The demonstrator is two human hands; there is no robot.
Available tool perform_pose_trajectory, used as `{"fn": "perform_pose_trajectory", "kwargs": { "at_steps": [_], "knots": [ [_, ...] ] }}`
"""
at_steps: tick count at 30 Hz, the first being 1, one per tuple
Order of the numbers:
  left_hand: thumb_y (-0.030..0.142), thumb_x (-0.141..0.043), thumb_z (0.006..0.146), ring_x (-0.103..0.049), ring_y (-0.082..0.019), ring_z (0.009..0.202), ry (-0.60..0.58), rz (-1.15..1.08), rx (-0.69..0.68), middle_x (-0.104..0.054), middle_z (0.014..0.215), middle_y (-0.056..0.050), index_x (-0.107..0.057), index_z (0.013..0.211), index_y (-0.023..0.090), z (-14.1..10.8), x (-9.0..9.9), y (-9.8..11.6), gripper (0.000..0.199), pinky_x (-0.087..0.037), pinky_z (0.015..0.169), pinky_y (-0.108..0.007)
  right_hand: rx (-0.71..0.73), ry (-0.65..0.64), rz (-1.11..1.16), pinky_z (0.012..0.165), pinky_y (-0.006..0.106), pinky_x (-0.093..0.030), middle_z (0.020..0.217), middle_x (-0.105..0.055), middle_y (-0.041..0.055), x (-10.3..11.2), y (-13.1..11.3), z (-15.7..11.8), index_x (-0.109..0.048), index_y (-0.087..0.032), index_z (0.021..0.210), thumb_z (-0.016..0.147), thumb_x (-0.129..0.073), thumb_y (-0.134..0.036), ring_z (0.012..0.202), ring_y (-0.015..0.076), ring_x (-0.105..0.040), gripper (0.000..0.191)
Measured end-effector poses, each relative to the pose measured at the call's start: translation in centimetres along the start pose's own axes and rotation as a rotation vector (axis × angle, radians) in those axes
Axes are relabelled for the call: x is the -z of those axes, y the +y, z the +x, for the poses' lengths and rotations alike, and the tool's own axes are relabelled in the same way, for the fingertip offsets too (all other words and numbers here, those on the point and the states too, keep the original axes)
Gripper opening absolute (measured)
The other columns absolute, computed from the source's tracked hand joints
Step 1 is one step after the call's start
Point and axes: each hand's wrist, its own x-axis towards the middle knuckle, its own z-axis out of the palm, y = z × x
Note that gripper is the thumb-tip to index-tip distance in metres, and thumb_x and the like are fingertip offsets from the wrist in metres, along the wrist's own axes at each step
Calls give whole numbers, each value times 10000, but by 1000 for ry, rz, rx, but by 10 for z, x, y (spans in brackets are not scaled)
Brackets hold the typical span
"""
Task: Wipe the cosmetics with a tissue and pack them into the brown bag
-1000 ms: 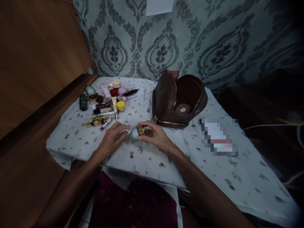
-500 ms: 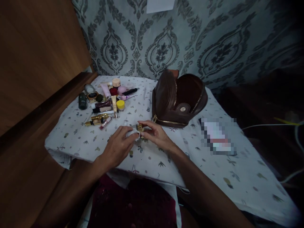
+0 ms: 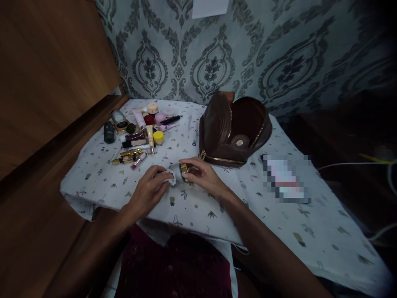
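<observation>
My right hand [image 3: 201, 176] grips the gold cap of a small jar-like container [image 3: 178, 173] with a pale, greyish body. A crumpled white tissue [image 3: 171, 178] is pinched in my left hand [image 3: 151, 186], right beside the container's left end. Both hands are just above the patterned cloth. Behind them to the left lies a group of cosmetics, with a yellow-lidded jar [image 3: 158, 137], a cream-coloured tube [image 3: 150, 138] and a dark green bottle [image 3: 108, 132]. An unzipped brown bag [image 3: 217, 132] stands behind my right hand.
The table has a white printed cloth [image 3: 273, 231]. A phone-like object [image 3: 287, 178], blurred out, lies right of the bag. A wooden panel [image 3: 56, 54] rises at the left, and a patterned curtain [image 3: 211, 62] hangs behind. A white cable runs at the right.
My left hand has moved left and slightly down with the tissue, away from the gold cap. More of the container's pale body now shows between the hands.
</observation>
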Motion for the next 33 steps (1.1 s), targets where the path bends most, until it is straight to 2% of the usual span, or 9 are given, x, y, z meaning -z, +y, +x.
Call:
{"fn": "perform_pose_trajectory", "kwargs": {
  "at_steps": [6,8,13,18,22,27,33],
  "knots": [
    [128,-501,926,-570,-199,994,18,42,-50,-566,1063,-66,-631,1106,236,7,0,2,247,-499,838,-359,16,-5,74,837,368,-566,1067,-612,47,-2,4,-1,-526,-310,1367,763,-772,-392,993,192,-623,657],
    [130,-501,924,-570,-206,1000,11,57,-55,-575,1055,-66,-639,1099,235,12,0,4,247,-496,844,-365,35,-10,79,863,375,-560,1074,-623,50,-2,4,-1,-516,-306,1377,749,-786,-391,1034,205,-623,688],
    [164,-496,936,-580,-201,985,-26,15,-17,-584,1017,-62,-646,1089,224,23,3,5,222,-490,838,-343,73,-62,68,933,400,-530,1215,-628,74,-2,3,-1,-546,-300,1351,745,-790,-389,1153,233,-595,659],
    [204,-500,935,-614,-199,959,-78,-109,97,-628,1001,-59,-654,1079,202,27,6,-7,211,-486,854,-338,92,-105,26,1006,428,-486,1322,-609,79,0,-3,-2,-545,-294,1352,782,-759,-373,1190,232,-588,614],
    [266,-507,937,-621,-211,986,-85,-162,194,-659,1028,-64,-652,1078,202,20,6,-18,213,-492,847,-333,56,-128,3,994,421,-492,1272,-634,78,1,-8,-2,-584,-269,1313,795,-748,-382,1141,231,-613,555],
    [317,-517,938,-621,-219,1010,-63,-232,255,-669,1050,-70,-648,1075,203,10,4,-21,221,-502,850,-342,74,-114,-12,862,388,-537,1145,-637,67,0,-7,-2,-617,-282,1243,818,-724,-402,1035,215,-621,455],
    [304,-515,942,-619,-212,1016,-48,-227,260,-669,1046,-63,-642,1076,213,6,2,-19,205,-494,880,-361,77,-120,-66,829,381,-527,1094,-590,58,-1,-6,-3,-548,-309,1320,843,-691,-409,990,209,-586,508]
  ]
}}
